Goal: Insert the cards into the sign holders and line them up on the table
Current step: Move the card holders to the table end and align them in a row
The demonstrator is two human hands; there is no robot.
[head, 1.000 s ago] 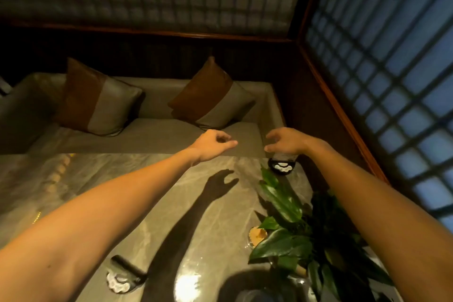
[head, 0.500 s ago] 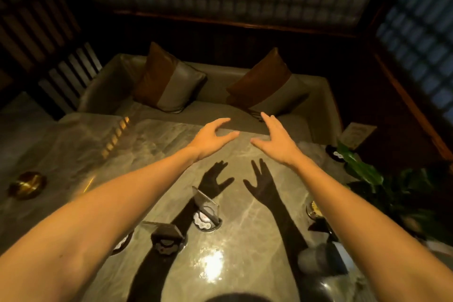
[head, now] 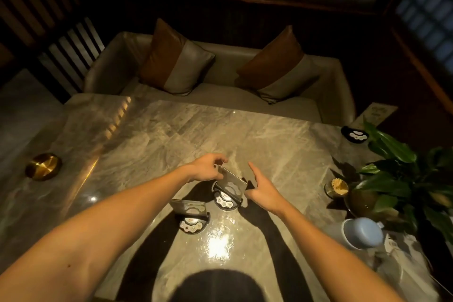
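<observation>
Marble worktop (head: 171, 135) carried two sign holders. The left hand (head: 204, 167) pinched the farther sign holder (head: 229, 190) by its top corner; the right hand (head: 261, 187) hovered open, empty. Steadying the base probably helps squaring it with the nearer holder (head: 191, 213).

A brass dish (head: 43, 166) sits far left of the grip. A potted plant (head: 402, 179), a toothpick jar (head: 339, 187) and a pale blue cup (head: 362, 231) stand to its right. Beyond it, a sofa (head: 328, 86) holds two brown-and-grey cushions (head: 175, 60).
</observation>
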